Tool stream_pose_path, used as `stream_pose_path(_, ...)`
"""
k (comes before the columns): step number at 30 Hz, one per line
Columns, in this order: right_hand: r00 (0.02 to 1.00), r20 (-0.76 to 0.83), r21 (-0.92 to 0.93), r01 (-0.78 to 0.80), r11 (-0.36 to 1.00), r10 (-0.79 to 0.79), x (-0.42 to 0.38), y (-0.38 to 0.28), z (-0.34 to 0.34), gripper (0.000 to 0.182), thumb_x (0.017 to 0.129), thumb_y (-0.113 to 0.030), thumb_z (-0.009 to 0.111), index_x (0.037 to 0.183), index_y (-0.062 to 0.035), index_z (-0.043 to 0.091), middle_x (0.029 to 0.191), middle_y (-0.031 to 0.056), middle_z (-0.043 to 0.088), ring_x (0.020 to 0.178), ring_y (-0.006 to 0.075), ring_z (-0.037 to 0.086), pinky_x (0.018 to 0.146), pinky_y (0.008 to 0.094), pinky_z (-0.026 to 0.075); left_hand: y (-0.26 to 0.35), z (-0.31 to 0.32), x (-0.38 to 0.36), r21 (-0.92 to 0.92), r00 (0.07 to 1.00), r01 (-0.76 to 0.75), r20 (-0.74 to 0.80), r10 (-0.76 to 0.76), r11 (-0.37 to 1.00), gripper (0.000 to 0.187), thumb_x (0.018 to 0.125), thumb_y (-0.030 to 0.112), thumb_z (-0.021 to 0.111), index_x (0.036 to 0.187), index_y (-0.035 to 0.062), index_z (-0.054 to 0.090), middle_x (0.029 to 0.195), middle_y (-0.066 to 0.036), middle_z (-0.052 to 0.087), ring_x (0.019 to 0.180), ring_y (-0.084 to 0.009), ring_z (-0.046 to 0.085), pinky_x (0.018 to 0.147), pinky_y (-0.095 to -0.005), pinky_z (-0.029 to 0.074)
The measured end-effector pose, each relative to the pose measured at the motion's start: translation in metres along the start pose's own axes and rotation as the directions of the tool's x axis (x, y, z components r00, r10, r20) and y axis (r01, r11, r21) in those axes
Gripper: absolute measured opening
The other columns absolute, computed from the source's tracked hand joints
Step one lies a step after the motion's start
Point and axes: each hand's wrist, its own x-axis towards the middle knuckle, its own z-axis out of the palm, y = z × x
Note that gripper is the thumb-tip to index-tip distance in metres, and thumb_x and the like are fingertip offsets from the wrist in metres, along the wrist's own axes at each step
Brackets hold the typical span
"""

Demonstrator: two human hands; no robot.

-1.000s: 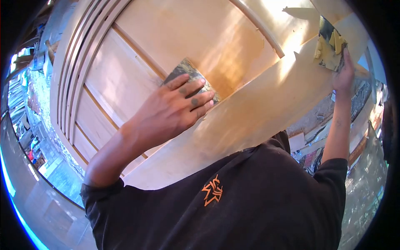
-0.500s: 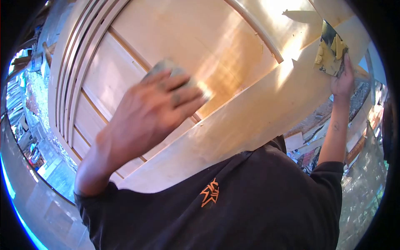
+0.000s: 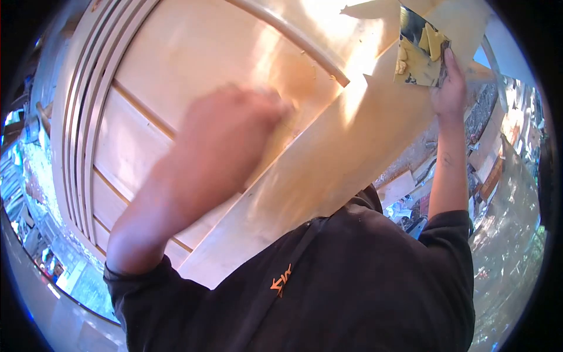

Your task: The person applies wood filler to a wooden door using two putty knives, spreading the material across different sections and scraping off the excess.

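My left hand (image 3: 229,138) is smeared by motion over a pale wooden door panel (image 3: 193,44). Its fingers look closed; the flat greyish scraper that showed in them half a second ago is hidden behind the hand now. At the upper right my right hand (image 3: 450,88) grips a thin, shiny flat plate (image 3: 412,26) by its edge, thumb lying along the side. Lumps of yellowish filler paste (image 3: 433,42) sit on that plate. Under the plate runs the wide, smooth border board (image 3: 346,141) of the door.
Narrow parallel wooden strips (image 3: 79,129) line the door's left side, and a raised moulding (image 3: 293,38) crosses its upper part. Wood scraps and rubble (image 3: 404,193) lie beyond the door at right. Translucent sheeting (image 3: 510,258) hangs at the far right.
My left hand has turned so that the scraper is out of sight, still moving over the panel. The door, the plate and my right hand appear farther left and higher as the view shifts.
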Motion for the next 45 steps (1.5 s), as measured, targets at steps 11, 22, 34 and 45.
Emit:
stream_pose_path(11, 0.891, 0.291, -0.541, 0.453, 0.708, -0.348, 0.002, 0.015, -0.033, 0.037, 0.097, -0.021, 0.044, 0.123, 0.0056, 0.050, 0.123, 0.0129, 0.054, 0.113, 0.0185, 0.052, 0.100, 0.0343, 0.040, 0.038, 0.010, 0.045, 0.104, 0.998, 0.047, -0.048, -0.042, 0.994, 0.039, 0.071, -0.007, 0.045, 0.101, 0.0075, 0.067, 0.097, -0.013, 0.066, 0.091, -0.0328, 0.062, 0.079, -0.0416, 0.049)
stream_pose_path(22, 0.996, 0.087, 0.168, -0.020, 0.986, 0.005, 0.006, 0.008, -0.014, 0.032, 0.096, -0.020, 0.047, 0.118, 0.0033, 0.054, 0.110, 0.0086, 0.061, 0.099, 0.0155, 0.059, 0.088, 0.0296, 0.047, 0.008, -0.056, 0.142, 0.121, 0.908, -0.050, 0.418, -0.005, 0.991, 0.043, 0.068, -0.013, 0.046, 0.098, 0.0072, 0.070, 0.097, -0.015, 0.065, 0.092, -0.0283, 0.061, 0.083, -0.0354, 0.049)
stream_pose_path(34, 0.958, 0.287, 0.278, -0.082, 0.957, -0.002, 0.006, 0.005, -0.023, 0.036, 0.099, -0.020, 0.038, 0.124, 0.0042, 0.047, 0.121, 0.0130, 0.056, 0.109, 0.0206, 0.056, 0.095, 0.0333, 0.044, 0.032, -0.035, 0.215, 0.188, 0.668, -0.279, 0.742, 0.050, 0.942, 0.050, 0.059, -0.011, 0.045, 0.098, 0.0078, 0.070, 0.094, -0.015, 0.066, 0.087, -0.0299, 0.063, 0.074, -0.0355, 0.049)
stream_pose_path(45, 0.989, 0.145, 0.191, -0.037, 0.981, 0.009, 0.004, 0.005, -0.019, 0.035, 0.098, -0.020, 0.042, 0.120, 0.0051, 0.050, 0.112, 0.0113, 0.060, 0.102, 0.0181, 0.059, 0.091, 0.0313, 0.046, 0.037, -0.056, 0.216, 0.153, 0.605, -0.332, 0.792, 0.085, 0.931, 0.042, 0.062, -0.008, 0.052, 0.096, 0.0082, 0.071, 0.084, -0.012, 0.068, 0.072, -0.0266, 0.063, 0.066, -0.0328, 0.049)
